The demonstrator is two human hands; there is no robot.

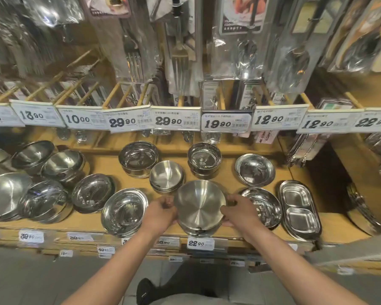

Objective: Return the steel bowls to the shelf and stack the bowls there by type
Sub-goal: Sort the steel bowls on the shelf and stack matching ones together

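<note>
"What are the hands doing?"

"The left hand (pixel 161 213) and the right hand (pixel 240 211) both hold one brushed steel bowl (pixel 199 204). Each hand curls its fingers round the rim, one on each side. The bowl is right between them."

"Is it on the shelf?"

"It sits at the front edge of the wooden shelf (pixel 339 225), on top of more bowls of the same kind. I can only see a bit of the ones under it."

"What is near the hands?"

"Just past the left hand is a small brushed bowl (pixel 165 175), almost touching the big one. Beside the left hand, further out, is a shiny flat bowl (pixel 124 211). Just beside the right hand is a shiny dish (pixel 263 204), and past that a tray with two parts (pixel 299 209)."

"And further back?"

"Beyond both hands stand two deep shiny bowls (pixel 139 158), one behind each hand. Below the hands is a price tag (pixel 200 243) that says 22.90."
</note>
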